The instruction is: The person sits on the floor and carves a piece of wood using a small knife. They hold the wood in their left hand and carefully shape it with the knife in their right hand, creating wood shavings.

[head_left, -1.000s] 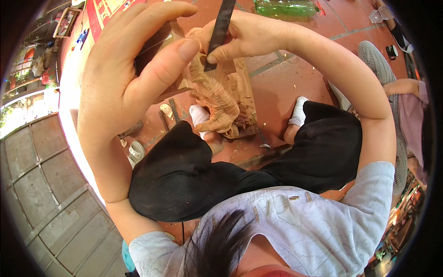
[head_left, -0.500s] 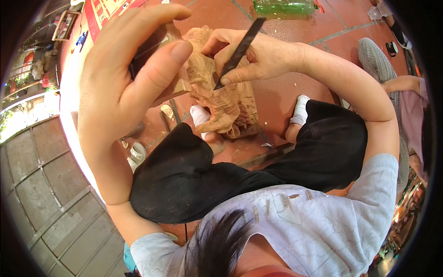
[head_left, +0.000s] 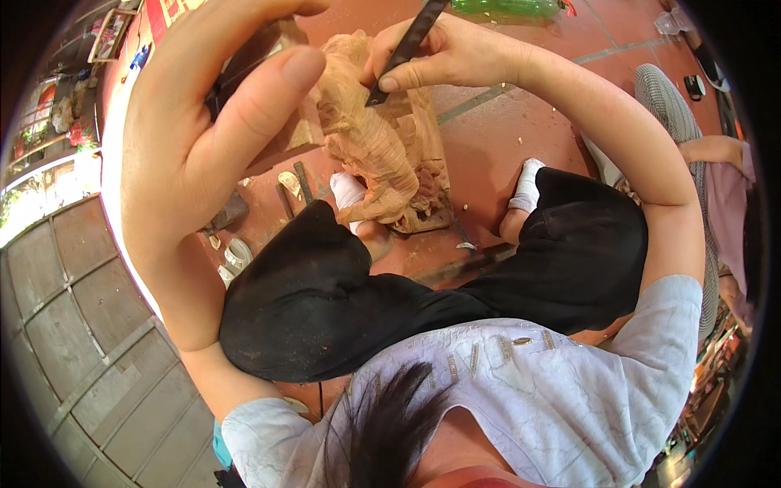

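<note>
Fingers of the right hand (head_left: 455, 57) were clamped on a dark chisel (head_left: 407, 45), whose long axis ran down and to the left, its tip touching the upper part of the pale carving (head_left: 382, 154). That carving stood on the red floor (head_left: 504, 122) between the feet, just below the right grip and nearer to it than to the other hand. Up close to the camera, the left hand (head_left: 203, 138) was closed around a dark wooden block (head_left: 268, 89), just left of the carving's top and apart from the chisel.
</note>
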A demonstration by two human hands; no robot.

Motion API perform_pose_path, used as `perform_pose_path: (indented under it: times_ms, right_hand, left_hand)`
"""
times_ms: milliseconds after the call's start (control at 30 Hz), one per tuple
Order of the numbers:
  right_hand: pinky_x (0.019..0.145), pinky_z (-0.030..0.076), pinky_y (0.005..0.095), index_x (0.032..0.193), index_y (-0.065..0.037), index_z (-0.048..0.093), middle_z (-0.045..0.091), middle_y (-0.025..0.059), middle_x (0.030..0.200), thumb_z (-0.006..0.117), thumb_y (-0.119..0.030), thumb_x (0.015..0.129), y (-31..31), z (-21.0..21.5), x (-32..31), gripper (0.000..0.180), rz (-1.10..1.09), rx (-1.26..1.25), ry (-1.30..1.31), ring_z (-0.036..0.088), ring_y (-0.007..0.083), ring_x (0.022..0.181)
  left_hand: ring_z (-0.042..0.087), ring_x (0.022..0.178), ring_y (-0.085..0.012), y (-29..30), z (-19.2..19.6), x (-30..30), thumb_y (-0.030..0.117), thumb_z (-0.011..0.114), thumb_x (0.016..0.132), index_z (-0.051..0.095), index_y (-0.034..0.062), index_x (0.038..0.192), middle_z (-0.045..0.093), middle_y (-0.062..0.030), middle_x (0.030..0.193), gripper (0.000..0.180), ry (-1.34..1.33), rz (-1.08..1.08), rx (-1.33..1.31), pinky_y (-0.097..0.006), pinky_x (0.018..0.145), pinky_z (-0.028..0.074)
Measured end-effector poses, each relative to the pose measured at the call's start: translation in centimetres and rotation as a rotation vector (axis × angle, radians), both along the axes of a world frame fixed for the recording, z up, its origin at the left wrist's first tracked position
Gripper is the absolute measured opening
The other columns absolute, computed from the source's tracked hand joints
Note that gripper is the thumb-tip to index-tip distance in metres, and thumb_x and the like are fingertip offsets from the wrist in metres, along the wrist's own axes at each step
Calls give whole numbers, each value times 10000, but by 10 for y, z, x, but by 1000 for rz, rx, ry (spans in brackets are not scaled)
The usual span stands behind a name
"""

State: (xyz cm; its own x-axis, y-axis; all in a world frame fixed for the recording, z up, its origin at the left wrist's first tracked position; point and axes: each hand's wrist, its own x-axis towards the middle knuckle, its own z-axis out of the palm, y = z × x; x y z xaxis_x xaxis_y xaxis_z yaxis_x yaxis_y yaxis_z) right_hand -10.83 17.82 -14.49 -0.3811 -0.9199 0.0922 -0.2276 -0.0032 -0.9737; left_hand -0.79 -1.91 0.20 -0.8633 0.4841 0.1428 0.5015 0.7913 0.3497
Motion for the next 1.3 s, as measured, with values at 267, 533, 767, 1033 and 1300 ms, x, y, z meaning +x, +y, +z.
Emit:
perform_pose_path:
  times_ms: [267, 533, 767, 1033, 1300]
  right_hand:
    - [738, 454, 276, 901, -11, 579, 580, 24, 861, 667, -69, 796, -7, 9, 2, 149, 17, -120, -105, 560, 115, 817]
    - [786, 477, 292, 1023, -8, 589, 602, 45, 941, 657, -77, 819, -12, 25, 15, 226, 5, 161, 72, 581, 137, 895]
    - [792, 467, 282, 977, -26, 604, 591, 34, 912, 675, -78, 791, -10, 21, 20, 206, 2, -122, 482, 574, 121, 875]
    - [796, 454, 288, 917, -38, 595, 582, 32, 906, 689, -98, 780, -12, 29, 22, 178, -67, -32, 367, 569, 113, 863]
    - [742, 464, 320, 907, -45, 587, 557, 85, 976, 643, -75, 774, -7, 26, 15, 147, 33, -97, 140, 562, 197, 857]
  left_hand:
    - [514, 1013, -169, 1, 0, 0, 237, 476, 870, 562, -16, 1155, 586, -98, 1095, 390, -86, 32, 35, -270, 914, 349]
    - [541, 923, -207, 9, 10, 7, 298, 551, 803, 575, -6, 1105, 589, -114, 983, 429, -23, -9, 14, -293, 830, 391]
    - [555, 811, -219, -44, -57, -36, 350, 595, 770, 606, -20, 1016, 598, -112, 839, 444, 204, -218, 290, -293, 720, 412]
    - [557, 811, -194, 17, -7, 9, 357, 602, 779, 602, -29, 1013, 599, -107, 830, 451, 214, 24, 74, -292, 720, 418]
    - [557, 645, -135, 17, -17, 7, 285, 591, 844, 572, -45, 1059, 591, -91, 792, 395, 268, 84, 155, -240, 606, 424]
